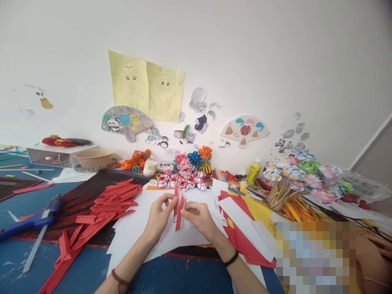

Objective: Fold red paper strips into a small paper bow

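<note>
Between both hands is a folded red and white paper strip [180, 213], held upright above white sheets [143, 228]. My left hand [161, 210] pinches its upper left side between thumb and fingers. On the right side of the strip, my right hand [197, 216] grips with thumb and fingertips. Just beyond the strip sits a cluster of red and white folded paper flowers [180, 179]. To the left lies a pile of folded red paper strips [112, 200]. Red and white paper pieces [245, 234] are stacked at the right.
A blue glue gun [39, 218] rests at the left. A beige bowl [93, 157] and a glue bottle [150, 166] stand by the wall. At the right are a yellow bottle [253, 169] and paper flowers on sticks [284, 190]. Part of another person's arm [372, 257] shows at the right edge.
</note>
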### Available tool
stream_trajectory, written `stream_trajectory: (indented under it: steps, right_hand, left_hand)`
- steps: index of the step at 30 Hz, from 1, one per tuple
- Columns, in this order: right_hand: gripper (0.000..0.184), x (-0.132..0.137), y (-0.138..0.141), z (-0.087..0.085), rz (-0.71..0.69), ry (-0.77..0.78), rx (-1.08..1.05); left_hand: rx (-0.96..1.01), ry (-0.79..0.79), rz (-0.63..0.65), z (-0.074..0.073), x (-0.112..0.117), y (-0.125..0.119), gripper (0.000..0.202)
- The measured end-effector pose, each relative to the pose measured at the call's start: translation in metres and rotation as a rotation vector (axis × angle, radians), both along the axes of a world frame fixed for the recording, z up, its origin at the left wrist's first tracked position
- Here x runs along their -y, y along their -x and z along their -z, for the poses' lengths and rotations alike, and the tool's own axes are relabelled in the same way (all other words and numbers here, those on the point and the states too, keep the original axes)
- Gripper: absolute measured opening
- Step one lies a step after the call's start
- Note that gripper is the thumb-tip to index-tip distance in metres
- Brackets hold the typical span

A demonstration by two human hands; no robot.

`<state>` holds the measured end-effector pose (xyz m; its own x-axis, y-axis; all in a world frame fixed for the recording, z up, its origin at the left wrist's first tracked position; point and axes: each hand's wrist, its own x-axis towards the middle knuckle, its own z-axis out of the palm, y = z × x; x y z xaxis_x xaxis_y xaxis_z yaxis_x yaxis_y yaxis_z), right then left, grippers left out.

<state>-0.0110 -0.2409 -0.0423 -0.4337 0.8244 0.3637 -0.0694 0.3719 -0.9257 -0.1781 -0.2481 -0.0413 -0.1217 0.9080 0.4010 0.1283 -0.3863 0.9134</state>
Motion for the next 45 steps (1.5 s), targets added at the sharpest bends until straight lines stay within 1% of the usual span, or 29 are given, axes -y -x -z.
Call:
stream_trajectory:
  steps: [2,4,8,10,12,14,17,19,26,32,37,40,45]
  right_hand:
    - [0.022,-0.002,-0.001,0.001,0.037,0.018,-0.016]
    - [0.023,-0.004,-0.002,0.003,0.089,0.029,-0.024]
    - [0.023,-0.010,-0.004,0.008,0.190,0.017,-0.022]
    - [0.023,-0.013,-0.003,0.011,0.195,0.023,-0.032]
    - [0.022,-0.015,-0.003,0.014,0.185,0.031,-0.044]
    - [0.022,-0.016,-0.003,0.017,0.181,0.034,-0.046]
    - [0.023,-0.018,-0.003,0.019,0.178,0.034,-0.033]
    - [0.024,-0.018,-0.003,0.019,0.170,0.036,-0.026]
    - [0.027,-0.016,-0.004,0.018,0.108,0.044,-0.034]
    - [0.027,-0.015,-0.001,0.020,0.107,0.073,-0.078]
    - [0.025,-0.016,0.001,0.023,0.085,0.099,-0.130]
    - [0.025,-0.017,0.001,0.027,0.073,0.112,-0.135]
    - [0.027,-0.017,0.002,0.029,0.098,0.097,-0.141]
  left_hand:
    - [-0.041,-0.011,-0.082,0.003,-0.002,0.002,0.027]
    - [-0.105,-0.019,-0.095,0.005,-0.003,0.002,0.029]
    - [-0.284,-0.084,-0.022,0.008,0.002,-0.005,0.024]
    - [-0.346,-0.121,0.010,0.009,0.004,-0.010,0.022]
    - [-0.367,-0.140,0.023,0.010,0.005,-0.013,0.022]
    - [-0.347,-0.114,0.044,0.012,0.005,-0.016,0.023]
    - [-0.286,-0.030,0.105,0.013,0.006,-0.017,0.025]
    - [-0.267,-0.004,0.112,0.013,0.006,-0.017,0.025]
    - [-0.201,-0.004,0.073,0.013,0.005,-0.015,0.026]
    - [-0.123,0.023,0.077,0.015,0.002,-0.012,0.029]
    - [-0.015,0.050,0.110,0.013,0.003,-0.013,0.030]
    - [0.063,0.074,0.131,0.013,0.003,-0.013,0.038]
    - [0.055,0.077,0.148,0.016,0.000,-0.013,0.034]
